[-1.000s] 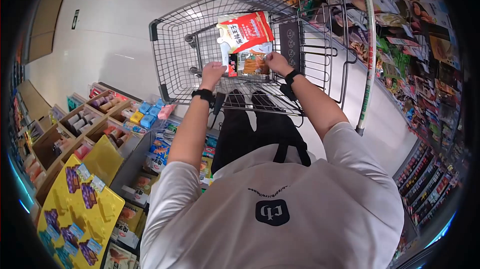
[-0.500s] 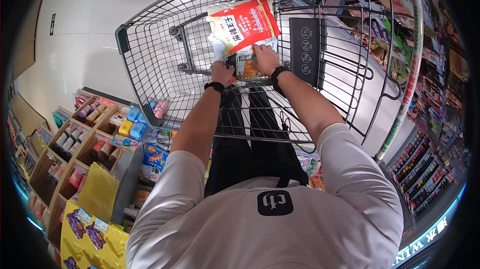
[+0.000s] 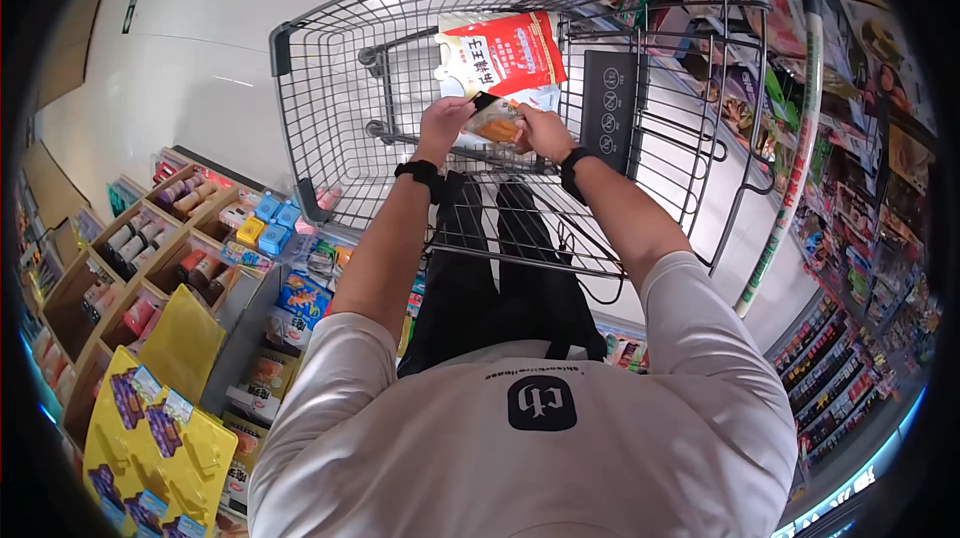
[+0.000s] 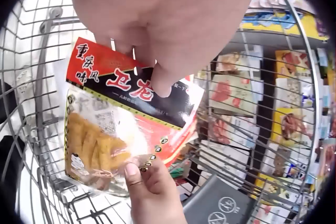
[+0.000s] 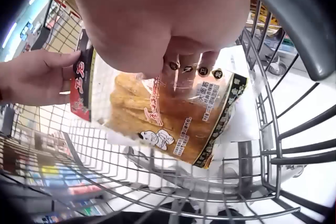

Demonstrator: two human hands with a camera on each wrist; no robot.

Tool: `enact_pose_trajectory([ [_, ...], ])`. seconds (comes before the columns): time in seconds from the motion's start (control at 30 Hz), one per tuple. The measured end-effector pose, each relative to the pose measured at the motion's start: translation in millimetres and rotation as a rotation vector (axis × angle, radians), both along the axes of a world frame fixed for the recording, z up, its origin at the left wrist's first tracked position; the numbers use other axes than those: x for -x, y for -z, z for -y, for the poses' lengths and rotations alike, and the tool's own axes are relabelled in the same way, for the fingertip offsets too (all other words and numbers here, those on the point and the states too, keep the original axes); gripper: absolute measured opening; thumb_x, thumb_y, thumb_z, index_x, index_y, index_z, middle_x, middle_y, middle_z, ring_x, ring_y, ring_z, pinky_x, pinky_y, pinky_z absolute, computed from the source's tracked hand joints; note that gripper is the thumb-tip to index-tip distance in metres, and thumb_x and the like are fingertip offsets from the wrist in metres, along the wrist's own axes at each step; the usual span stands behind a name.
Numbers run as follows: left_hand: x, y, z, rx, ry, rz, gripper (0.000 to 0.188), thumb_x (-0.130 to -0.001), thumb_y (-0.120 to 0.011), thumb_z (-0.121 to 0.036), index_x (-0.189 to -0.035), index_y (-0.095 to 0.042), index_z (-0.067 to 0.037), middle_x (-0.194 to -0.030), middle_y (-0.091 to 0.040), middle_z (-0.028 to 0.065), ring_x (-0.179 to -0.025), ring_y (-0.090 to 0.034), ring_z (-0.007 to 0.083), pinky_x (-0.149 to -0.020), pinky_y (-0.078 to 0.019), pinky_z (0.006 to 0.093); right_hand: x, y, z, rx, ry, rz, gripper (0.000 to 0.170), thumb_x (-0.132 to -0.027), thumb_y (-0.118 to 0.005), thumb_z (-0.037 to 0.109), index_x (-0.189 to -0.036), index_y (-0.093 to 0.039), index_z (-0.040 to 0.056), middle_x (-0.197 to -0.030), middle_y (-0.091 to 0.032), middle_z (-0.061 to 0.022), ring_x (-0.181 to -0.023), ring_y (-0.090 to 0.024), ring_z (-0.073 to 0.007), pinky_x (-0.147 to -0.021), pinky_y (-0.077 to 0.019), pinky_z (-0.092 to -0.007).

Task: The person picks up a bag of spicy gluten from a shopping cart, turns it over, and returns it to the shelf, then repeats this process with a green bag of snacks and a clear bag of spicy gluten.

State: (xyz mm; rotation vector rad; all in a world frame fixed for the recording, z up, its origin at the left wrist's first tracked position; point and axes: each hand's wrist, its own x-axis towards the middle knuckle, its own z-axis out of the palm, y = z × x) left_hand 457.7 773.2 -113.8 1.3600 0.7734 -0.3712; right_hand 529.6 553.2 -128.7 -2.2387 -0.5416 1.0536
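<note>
A clear snack packet point(image 3: 494, 126) with a black and red top band is held over the shopping cart. My left hand point(image 3: 446, 126) pinches its banded end; in the left wrist view the thumb lies on the black band of the packet point(image 4: 100, 142). My right hand point(image 3: 546, 133) grips the opposite end, and in the right wrist view its fingers press the clear film of the packet point(image 5: 157, 113), with orange-brown strips inside. Beyond the packet, a red and cream bag point(image 3: 500, 56) lies in the cart.
The wire cart point(image 3: 330, 108) surrounds both hands, with a dark panel point(image 3: 608, 103) on its right. Shelves of packaged goods point(image 3: 860, 238) line the right side. At the left stand wooden bins point(image 3: 130, 273) and a yellow display point(image 3: 160, 438).
The packet has tilted, its banded end now raised toward the upper left. Both hands have shifted with it, and the cart's position in the head view has changed.
</note>
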Motion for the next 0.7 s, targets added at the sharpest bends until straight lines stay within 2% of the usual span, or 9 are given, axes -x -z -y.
enact_pose_trajectory([
  [0.13, -9, -33, -14, -0.172, -0.048, 0.353, 0.053, -0.081, -0.073, -0.016, -0.124, -0.050, 0.004, -0.116, -0.060, 0.0178, -0.102, -0.060, 0.0206, -0.085, -0.0487, 0.0297, 2, -37, -11, -0.097, 0.186, 0.111, 0.027, -0.093, -0.051, 0.020, -0.115, -0.053, 0.0050, -0.092, -0.065, -0.0228, -0.088, -0.063, -0.0390, -0.072, -0.0492, -0.0445],
  [0.2, -10, -59, -23, -0.902, -0.010, 0.441, 0.066, -0.079, -0.074, -0.018, -0.132, -0.041, 0.003, -0.128, -0.052, 0.0203, -0.108, -0.057, 0.0249, -0.091, -0.0469, 0.0328, -1, -50, -19, -0.188, 0.227, 0.156, 0.030, -0.093, -0.053, 0.020, -0.117, -0.051, 0.0024, -0.086, -0.064, -0.0222, -0.080, -0.064, -0.0346, -0.071, -0.0495, -0.0411],
  [0.27, -7, -84, -29, -0.902, -0.112, 0.461, 0.067, -0.082, -0.072, -0.022, -0.134, -0.037, 0.002, -0.131, -0.048, 0.0185, -0.108, -0.057, 0.0252, -0.091, -0.0460, 0.0319, -6, -80, -30, -0.357, 0.489, -0.019, 0.030, -0.093, -0.056, 0.018, -0.114, -0.051, -0.0021, -0.078, -0.062, -0.0169, -0.070, -0.062, -0.0248, -0.067, -0.0487, -0.0353],
  [0.3, -1, -99, -32, -0.522, -0.161, 0.346, 0.063, -0.085, -0.069, -0.024, -0.133, -0.039, 0.002, -0.126, -0.052, 0.0165, -0.107, -0.057, 0.0229, -0.089, -0.0460, 0.0307, -12, -99, -35, -0.499, 0.484, -0.067, 0.025, -0.094, -0.056, 0.015, -0.110, -0.052, -0.0037, -0.074, -0.059, -0.0067, -0.066, -0.056, -0.0117, -0.062, -0.0459, -0.0285],
  [0.33, 5, -118, -34, -0.142, -0.200, 0.232, 0.060, -0.087, -0.067, -0.027, -0.133, -0.040, 0.001, -0.122, -0.055, 0.0144, -0.106, -0.058, 0.0206, -0.087, -0.0460, 0.0295, -17, -125, -41, -0.511, 0.466, -0.063, 0.025, -0.094, -0.056, 0.015, -0.110, -0.052, -0.0037, -0.074, -0.059, -0.0067, -0.066, -0.056, -0.0117, -0.062, -0.0459, -0.0285],
  [0.4, 20, -139, -35, 0.163, -0.119, 0.193, 0.037, -0.097, -0.053, -0.031, -0.118, -0.056, -0.001, -0.099, -0.063, 0.0013, -0.091, -0.056, 0.0074, -0.078, -0.0447, 0.0231, -23, -166, -52, -0.661, 0.562, -0.356, 0.019, -0.096, -0.054, 0.013, -0.109, -0.054, -0.0005, -0.080, -0.060, -0.0001, -0.070, -0.054, -0.0044, -0.062, -0.0442, -0.0238],
  [0.5, 36, -206, -17, 0.106, -0.135, 0.260, 0.032, -0.099, -0.049, -0.028, -0.111, -0.059, 0.000, -0.098, -0.062, 0.0001, -0.086, -0.054, 0.0055, -0.077, -0.0445, 0.0217, -24, -208, -72, -0.787, 0.564, -0.413, 0.018, -0.097, -0.054, 0.015, -0.107, -0.059, 0.0017, -0.082, -0.060, 0.0033, -0.071, -0.053, -0.0021, -0.064, -0.0432, -0.0193],
  [0.67, 48, -283, -8, -0.100, -0.471, 0.477, 0.033, -0.101, -0.044, -0.026, -0.103, -0.061, 0.002, -0.091, -0.064, 0.0012, -0.081, -0.055, 0.0051, -0.075, -0.0454, 0.0225, -22, -301, -86, -0.657, 0.459, -0.390, 0.037, -0.100, -0.046, 0.033, -0.106, -0.061, 0.0005, -0.086, -0.062, 0.0025, -0.072, -0.052, -0.0015, -0.064, -0.0423, -0.0186],
  [0.7, 50, -302, -4, -0.093, -0.555, 0.496, 0.035, -0.101, -0.043, -0.027, -0.100, -0.062, 0.003, -0.087, -0.064, 0.0014, -0.079, -0.054, 0.0050, -0.073, -0.0453, 0.0223, -17, -302, -96, -0.818, 0.481, -0.329, 0.042, -0.101, -0.042, 0.038, -0.105, -0.061, 0.0007, -0.085, -0.061, 0.0027, -0.071, -0.052, -0.0014, -0.062, -0.0423, -0.0184],
])
